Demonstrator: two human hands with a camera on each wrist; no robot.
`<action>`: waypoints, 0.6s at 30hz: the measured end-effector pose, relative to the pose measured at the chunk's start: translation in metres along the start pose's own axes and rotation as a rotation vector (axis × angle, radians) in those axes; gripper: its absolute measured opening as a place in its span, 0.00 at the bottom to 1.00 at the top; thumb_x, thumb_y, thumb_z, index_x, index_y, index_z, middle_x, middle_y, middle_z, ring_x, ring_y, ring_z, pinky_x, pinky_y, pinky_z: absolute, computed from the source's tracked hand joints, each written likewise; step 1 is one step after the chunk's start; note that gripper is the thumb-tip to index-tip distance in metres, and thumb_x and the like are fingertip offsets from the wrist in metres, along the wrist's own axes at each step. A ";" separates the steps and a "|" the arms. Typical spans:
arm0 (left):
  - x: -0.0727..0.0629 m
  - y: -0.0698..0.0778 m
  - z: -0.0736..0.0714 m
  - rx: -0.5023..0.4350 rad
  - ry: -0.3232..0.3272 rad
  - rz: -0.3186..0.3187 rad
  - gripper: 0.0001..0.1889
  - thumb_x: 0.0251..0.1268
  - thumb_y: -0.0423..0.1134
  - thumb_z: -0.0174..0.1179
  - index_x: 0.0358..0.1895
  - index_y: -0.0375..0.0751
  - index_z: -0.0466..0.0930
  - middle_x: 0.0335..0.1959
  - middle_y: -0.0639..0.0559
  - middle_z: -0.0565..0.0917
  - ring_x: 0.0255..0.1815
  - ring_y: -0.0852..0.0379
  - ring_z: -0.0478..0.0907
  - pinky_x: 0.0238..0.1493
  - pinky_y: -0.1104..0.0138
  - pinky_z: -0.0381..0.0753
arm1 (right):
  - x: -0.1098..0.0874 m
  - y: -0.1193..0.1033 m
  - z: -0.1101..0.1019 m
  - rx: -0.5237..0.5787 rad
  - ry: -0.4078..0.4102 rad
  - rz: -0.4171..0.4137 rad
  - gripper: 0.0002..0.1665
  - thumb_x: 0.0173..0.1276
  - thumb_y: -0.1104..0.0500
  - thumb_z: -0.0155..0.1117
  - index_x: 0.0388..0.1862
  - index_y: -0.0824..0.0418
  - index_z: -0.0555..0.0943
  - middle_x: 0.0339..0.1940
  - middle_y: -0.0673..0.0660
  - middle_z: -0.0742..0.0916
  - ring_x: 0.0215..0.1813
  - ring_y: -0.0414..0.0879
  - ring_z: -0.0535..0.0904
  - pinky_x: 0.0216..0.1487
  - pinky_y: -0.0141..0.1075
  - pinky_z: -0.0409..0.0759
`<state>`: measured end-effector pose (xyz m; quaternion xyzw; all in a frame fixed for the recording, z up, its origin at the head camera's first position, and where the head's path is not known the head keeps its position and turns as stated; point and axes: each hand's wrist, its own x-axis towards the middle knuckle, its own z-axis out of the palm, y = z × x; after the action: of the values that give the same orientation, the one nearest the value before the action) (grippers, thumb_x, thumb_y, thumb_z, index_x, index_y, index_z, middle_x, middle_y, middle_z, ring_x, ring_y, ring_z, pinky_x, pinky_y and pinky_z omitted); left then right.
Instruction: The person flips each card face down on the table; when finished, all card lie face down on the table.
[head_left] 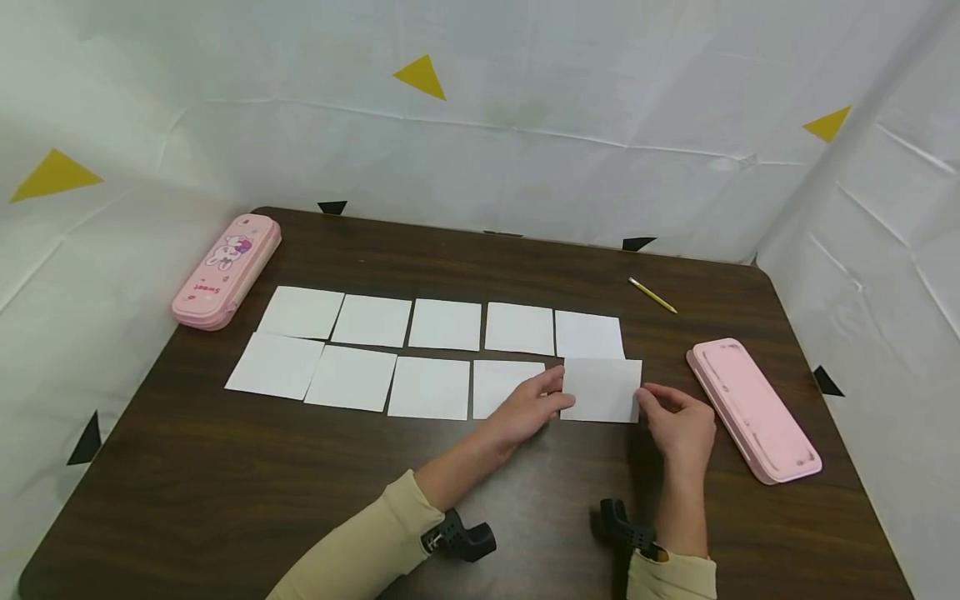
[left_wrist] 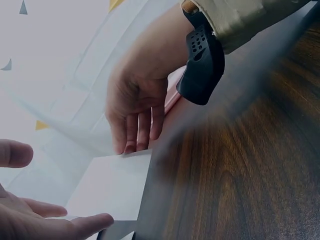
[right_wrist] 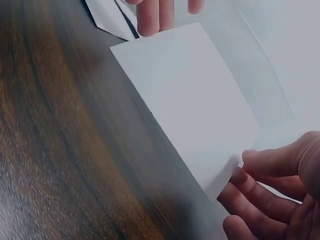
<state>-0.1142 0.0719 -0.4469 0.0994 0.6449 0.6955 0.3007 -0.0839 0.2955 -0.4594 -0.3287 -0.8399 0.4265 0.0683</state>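
Observation:
A blank white card (head_left: 602,390) is between my two hands at the right end of the nearer row of white cards (head_left: 428,388). My right hand (head_left: 684,421) pinches its right edge between thumb and fingers, as the right wrist view shows with the card (right_wrist: 185,105) slightly raised at that corner. My left hand (head_left: 525,410) lies at its left edge, fingers extended and touching or nearly touching it, partly covering the neighbouring card. In the left wrist view the left fingers (left_wrist: 92,223) look straight beside the card.
A farther row of white cards (head_left: 444,324) runs behind the nearer one. A pink pencil case (head_left: 753,410) lies right of my right hand, another pink case (head_left: 227,271) at the far left. A yellow pencil (head_left: 652,295) lies behind. White sheeting (head_left: 525,167) surrounds the dark table (head_left: 225,483).

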 end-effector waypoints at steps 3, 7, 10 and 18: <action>0.001 -0.001 -0.001 0.026 -0.011 -0.017 0.34 0.71 0.43 0.54 0.76 0.35 0.55 0.73 0.37 0.63 0.72 0.47 0.62 0.71 0.53 0.61 | 0.000 0.000 0.001 -0.038 -0.020 0.024 0.23 0.68 0.47 0.65 0.53 0.61 0.85 0.47 0.63 0.88 0.47 0.54 0.80 0.44 0.41 0.74; 0.000 -0.001 -0.002 0.057 -0.028 -0.035 0.36 0.70 0.44 0.54 0.77 0.37 0.53 0.74 0.38 0.61 0.74 0.47 0.58 0.73 0.52 0.56 | -0.001 0.000 0.001 -0.080 -0.051 0.040 0.23 0.69 0.46 0.64 0.54 0.61 0.85 0.42 0.62 0.89 0.52 0.58 0.79 0.51 0.49 0.70; 0.000 -0.002 -0.003 0.069 -0.044 -0.049 0.38 0.69 0.45 0.55 0.78 0.38 0.51 0.75 0.37 0.58 0.75 0.46 0.56 0.73 0.51 0.54 | -0.003 0.000 0.002 -0.110 -0.069 0.045 0.23 0.69 0.46 0.64 0.54 0.61 0.85 0.40 0.61 0.89 0.53 0.59 0.78 0.52 0.53 0.68; 0.002 -0.004 -0.004 0.087 -0.058 -0.077 0.38 0.70 0.47 0.55 0.78 0.40 0.51 0.76 0.37 0.56 0.77 0.47 0.53 0.74 0.51 0.52 | -0.004 0.000 0.003 -0.153 -0.053 0.020 0.22 0.69 0.47 0.63 0.53 0.60 0.85 0.41 0.61 0.89 0.54 0.60 0.77 0.50 0.55 0.67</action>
<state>-0.1165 0.0698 -0.4515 0.1077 0.6689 0.6517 0.3410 -0.0818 0.2913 -0.4607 -0.3299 -0.8682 0.3703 0.0167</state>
